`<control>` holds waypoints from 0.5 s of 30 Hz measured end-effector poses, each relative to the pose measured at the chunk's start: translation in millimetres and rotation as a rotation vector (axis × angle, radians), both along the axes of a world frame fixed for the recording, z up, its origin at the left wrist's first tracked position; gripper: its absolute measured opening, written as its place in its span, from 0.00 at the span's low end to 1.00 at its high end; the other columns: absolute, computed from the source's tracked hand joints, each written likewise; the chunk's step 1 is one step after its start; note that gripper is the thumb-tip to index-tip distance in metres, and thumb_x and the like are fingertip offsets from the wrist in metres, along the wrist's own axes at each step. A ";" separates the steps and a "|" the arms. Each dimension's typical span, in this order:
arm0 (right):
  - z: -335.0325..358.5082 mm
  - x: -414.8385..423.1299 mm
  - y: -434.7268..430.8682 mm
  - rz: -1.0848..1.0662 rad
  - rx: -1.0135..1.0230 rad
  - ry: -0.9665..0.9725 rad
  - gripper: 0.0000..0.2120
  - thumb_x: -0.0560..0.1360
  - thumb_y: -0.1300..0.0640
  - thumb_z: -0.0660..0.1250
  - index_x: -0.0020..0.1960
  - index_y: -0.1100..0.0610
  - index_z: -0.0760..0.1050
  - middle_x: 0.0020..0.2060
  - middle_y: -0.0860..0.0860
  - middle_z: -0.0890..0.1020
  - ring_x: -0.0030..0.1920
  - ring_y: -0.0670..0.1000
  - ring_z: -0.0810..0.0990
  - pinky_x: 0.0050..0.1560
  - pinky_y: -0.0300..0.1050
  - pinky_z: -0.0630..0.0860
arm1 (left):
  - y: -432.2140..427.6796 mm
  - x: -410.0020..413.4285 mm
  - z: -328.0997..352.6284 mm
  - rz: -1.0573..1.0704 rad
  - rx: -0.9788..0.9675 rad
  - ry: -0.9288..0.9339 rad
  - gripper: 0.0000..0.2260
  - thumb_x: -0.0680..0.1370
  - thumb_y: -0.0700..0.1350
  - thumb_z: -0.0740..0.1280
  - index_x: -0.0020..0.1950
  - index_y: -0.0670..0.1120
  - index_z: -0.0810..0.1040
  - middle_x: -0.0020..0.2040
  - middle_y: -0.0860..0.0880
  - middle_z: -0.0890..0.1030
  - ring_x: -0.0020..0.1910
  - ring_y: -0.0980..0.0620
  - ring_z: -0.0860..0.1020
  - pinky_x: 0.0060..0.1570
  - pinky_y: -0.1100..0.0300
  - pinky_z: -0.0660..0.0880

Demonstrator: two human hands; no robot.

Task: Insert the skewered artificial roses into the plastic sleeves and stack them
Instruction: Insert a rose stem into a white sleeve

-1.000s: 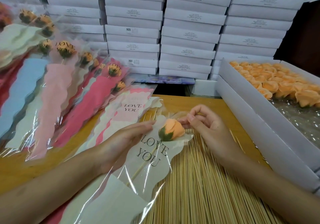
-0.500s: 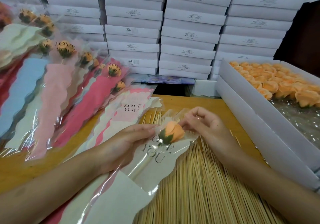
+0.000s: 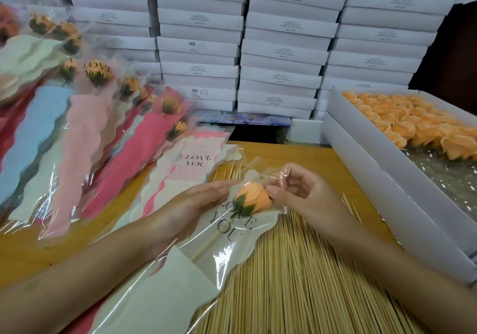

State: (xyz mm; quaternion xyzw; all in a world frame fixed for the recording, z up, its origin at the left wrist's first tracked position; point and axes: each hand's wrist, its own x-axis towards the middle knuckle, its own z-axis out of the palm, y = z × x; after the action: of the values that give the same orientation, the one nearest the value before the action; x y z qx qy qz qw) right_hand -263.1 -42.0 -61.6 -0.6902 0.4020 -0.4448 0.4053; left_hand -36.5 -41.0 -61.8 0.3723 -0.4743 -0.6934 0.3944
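On the wooden table (image 3: 324, 169) before stacked white boxes (image 3: 284, 49), left hand (image 3: 191, 204) rests flat on the sleeve (image 3: 228, 253), right hand (image 3: 304, 196) pinches it.

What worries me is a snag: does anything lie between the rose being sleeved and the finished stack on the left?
Only the flat pile of empty sleeves lies between the rose, in its sleeve, and the finished stack. The left hand is also on that side. Nothing upright shows.
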 end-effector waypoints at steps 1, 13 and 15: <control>-0.1 0.3 0.1 0.007 0.000 0.004 0.11 0.76 0.61 0.68 0.45 0.68 0.69 0.49 0.48 0.85 0.49 0.47 0.85 0.49 0.40 0.81 | 0.4 -0.2 0.6 -0.001 -0.006 -0.002 0.11 0.71 0.44 0.65 0.44 0.54 0.87 0.43 0.47 0.86 0.39 0.52 0.85 0.34 0.65 0.78; -1.5 0.1 -1.7 0.054 0.029 0.040 0.12 0.80 0.58 0.63 0.48 0.67 0.66 0.48 0.61 0.84 0.48 0.61 0.83 0.51 0.63 0.77 | 4.2 -1.0 2.9 -0.042 -0.148 -0.142 0.14 0.73 0.49 0.63 0.51 0.62 0.85 0.53 0.55 0.85 0.53 0.60 0.81 0.46 0.72 0.75; -1.7 0.5 -1.3 0.077 0.062 0.035 0.10 0.81 0.57 0.63 0.47 0.63 0.67 0.49 0.63 0.83 0.49 0.67 0.80 0.51 0.67 0.76 | 3.2 -2.3 3.2 -0.041 -0.162 -0.163 0.14 0.72 0.48 0.62 0.48 0.62 0.85 0.51 0.56 0.85 0.52 0.62 0.81 0.45 0.74 0.73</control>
State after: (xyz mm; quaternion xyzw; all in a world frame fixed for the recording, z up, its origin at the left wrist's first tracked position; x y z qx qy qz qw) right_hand -262.6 -43.2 -63.2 -0.7000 0.3958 -0.4038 0.4362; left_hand -38.8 -37.8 -58.6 0.3845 -0.5668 -0.6282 0.3692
